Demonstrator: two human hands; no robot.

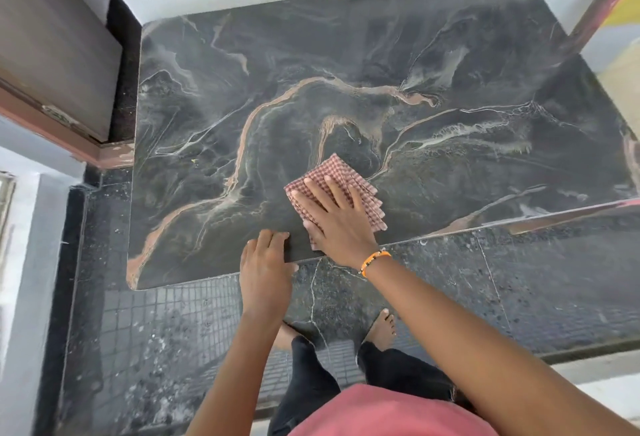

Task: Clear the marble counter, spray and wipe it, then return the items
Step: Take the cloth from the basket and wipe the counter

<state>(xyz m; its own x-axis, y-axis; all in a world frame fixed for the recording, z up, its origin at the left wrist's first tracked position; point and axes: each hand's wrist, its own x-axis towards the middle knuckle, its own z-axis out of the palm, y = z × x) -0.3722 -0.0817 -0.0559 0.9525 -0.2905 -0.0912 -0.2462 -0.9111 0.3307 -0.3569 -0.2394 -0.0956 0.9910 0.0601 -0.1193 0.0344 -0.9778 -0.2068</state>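
The dark marble counter (346,64), veined with tan and white streaks, fills most of the head view. A folded red-and-white checked cloth (341,175) lies flat on it near the front edge, a little right of that edge's middle, with one corner pointing toward the counter's centre and its layered edges fanned out on the right. The right hand (334,215) lies palm down on the cloth with its fingers straight and spread, pressing it against the stone; an orange beaded band (375,260) circles that wrist. Just beside it to the left, the left hand (266,269) rests on the counter's front edge, its fingers bent over onto the top surface and its thumb along the rim, holding nothing else. Below the front edge, the person's two bare feet stand on a dark speckled floor (519,279). A brown wooden door (52,54) stands beyond the counter's left edge.
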